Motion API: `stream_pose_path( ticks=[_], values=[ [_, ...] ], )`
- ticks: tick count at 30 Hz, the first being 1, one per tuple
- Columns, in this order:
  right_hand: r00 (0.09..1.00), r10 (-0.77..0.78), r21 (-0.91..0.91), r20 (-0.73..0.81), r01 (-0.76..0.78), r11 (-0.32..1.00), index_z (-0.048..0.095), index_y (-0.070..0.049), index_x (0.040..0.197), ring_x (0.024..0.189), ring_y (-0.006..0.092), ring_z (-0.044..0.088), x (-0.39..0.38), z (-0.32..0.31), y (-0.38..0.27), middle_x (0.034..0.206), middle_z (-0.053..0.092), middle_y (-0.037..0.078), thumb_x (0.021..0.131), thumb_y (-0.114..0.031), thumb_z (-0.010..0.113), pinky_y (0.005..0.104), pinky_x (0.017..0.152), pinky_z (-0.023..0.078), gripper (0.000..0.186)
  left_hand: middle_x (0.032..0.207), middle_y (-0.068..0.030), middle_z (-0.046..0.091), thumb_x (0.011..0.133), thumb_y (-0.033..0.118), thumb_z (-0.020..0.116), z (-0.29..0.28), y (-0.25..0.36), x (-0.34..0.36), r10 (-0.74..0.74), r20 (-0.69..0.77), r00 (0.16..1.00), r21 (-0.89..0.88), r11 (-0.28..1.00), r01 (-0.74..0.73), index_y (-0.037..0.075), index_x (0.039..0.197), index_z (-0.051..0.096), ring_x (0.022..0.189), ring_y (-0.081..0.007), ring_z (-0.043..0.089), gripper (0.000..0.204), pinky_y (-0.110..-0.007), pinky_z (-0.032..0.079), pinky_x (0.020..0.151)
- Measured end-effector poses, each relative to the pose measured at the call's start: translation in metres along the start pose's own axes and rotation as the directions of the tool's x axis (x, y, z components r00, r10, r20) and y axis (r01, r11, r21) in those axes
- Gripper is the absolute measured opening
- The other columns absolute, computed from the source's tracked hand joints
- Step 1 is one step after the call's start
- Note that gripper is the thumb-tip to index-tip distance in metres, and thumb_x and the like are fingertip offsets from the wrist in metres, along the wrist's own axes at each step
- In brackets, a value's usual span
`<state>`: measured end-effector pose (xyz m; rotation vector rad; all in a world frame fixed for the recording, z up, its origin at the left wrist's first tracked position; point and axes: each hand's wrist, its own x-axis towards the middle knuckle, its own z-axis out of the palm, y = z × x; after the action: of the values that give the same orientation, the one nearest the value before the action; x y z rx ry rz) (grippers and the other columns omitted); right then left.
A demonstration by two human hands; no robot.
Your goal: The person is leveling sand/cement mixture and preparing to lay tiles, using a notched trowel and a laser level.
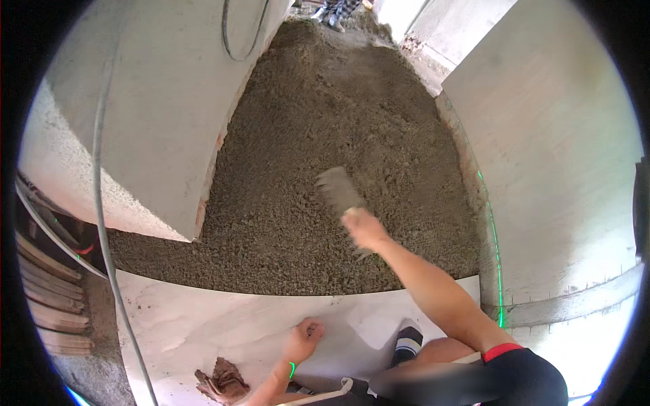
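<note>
My right hand (365,230) is closed round the handle of a trowel (336,189), out over the grey-brown mortar bed (305,149). The trowel's flat blade points away from me to the upper left, its edges smeared by motion. Whether the blade touches the mortar I cannot tell. Nearer to me, my left hand (303,340) hangs above a large white slab (203,308), its fingers curled in and nothing visible in them. A crumpled brown cloth (223,382) lies on the slab, left of that hand.
Pale walls (159,122) border the mortar on both sides. A grey cable (99,183) hangs at the left, near stacked strips (54,298). A green laser line (496,250) runs along the right wall's base. Another person's legs (333,13) show at the far end.
</note>
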<state>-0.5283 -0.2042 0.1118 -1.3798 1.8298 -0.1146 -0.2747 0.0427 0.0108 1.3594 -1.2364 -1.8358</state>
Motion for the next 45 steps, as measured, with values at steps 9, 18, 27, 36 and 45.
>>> stream_pose_path(
  ticks=[9, 18, 27, 36, 45],
  values=[
    [0.988, 0.106, 0.683, -0.113, 0.0, 0.73, 0.057, -0.007, 0.089, 0.052, 0.0177, 0.056, -0.037, -0.007, 0.067, 0.064, 0.057, 0.006, 0.093, -0.031, 0.062, 0.0343, 0.044, 0.043, 0.025, 0.137, -0.0202, 0.054, 0.089, 0.01, 0.062, 0.047, 0.019, 0.047, 0.065, 0.132, 0.989, -0.413, 0.911, -0.005, 0.001, 0.132, 0.054, 0.13, -0.0299, 0.051, 0.044, -0.038, 0.041, 0.107],
    [0.991, 0.008, 0.313, -0.133, 0.034, 0.949, 0.055, -0.002, 0.105, 0.065, 0.0269, 0.062, -0.04, -0.056, 0.084, 0.078, 0.061, 0.012, 0.094, -0.033, 0.057, 0.0419, 0.06, 0.051, 0.033, 0.152, -0.022, 0.038, 0.08, -0.01, 0.057, -0.05, 0.164, 0.034, 0.72, -0.13, 0.682, 0.7, 0.554, -0.452, -0.003, 0.144, 0.039, 0.142, -0.037, 0.035, 0.067, -0.048, 0.031, 0.115],
    [0.816, 0.47, 0.883, -0.337, 0.101, 0.459, 0.056, -0.008, 0.089, 0.049, 0.0168, 0.053, -0.062, -0.156, 0.253, 0.069, 0.055, 0.007, 0.09, -0.022, 0.062, 0.0335, 0.044, 0.044, 0.015, 0.135, -0.0225, 0.056, 0.094, 0.011, 0.066, -0.114, 0.358, 0.019, 0.901, 0.086, 0.425, 0.994, -0.107, 0.025, -0.002, 0.129, 0.058, 0.125, -0.0387, 0.054, 0.038, -0.049, 0.046, 0.103],
    [0.847, -0.338, 0.876, 0.411, -0.265, 0.403, 0.05, -0.009, 0.074, 0.044, 0.012, 0.04, 0.03, -0.071, 0.035, 0.055, 0.043, 0.0, 0.081, -0.018, 0.06, 0.0334, 0.039, 0.03, 0.015, 0.16, -0.0175, 0.026, 0.09, 0.005, 0.052, -0.202, 0.462, 0.037, 0.789, -0.002, 0.615, 0.617, -0.482, 0.621, -0.001, 0.146, 0.037, 0.147, -0.038, 0.025, 0.058, -0.048, 0.022, 0.12],
    [0.992, -0.123, 0.998, 0.036, -0.042, -0.044, 0.051, -0.009, 0.077, 0.046, 0.017, 0.043, 0.2, -0.099, 0.024, 0.058, 0.042, 0.003, 0.083, -0.022, 0.062, 0.0344, 0.041, 0.034, 0.019, 0.161, -0.0155, 0.024, 0.095, 0.022, 0.051, -0.214, 0.464, 0.04, 0.743, 0.138, 0.655, 0.469, -0.631, 0.618, 0.002, 0.151, 0.031, 0.15, -0.0304, 0.02, 0.062, -0.047, 0.02, 0.121]
  ],
)
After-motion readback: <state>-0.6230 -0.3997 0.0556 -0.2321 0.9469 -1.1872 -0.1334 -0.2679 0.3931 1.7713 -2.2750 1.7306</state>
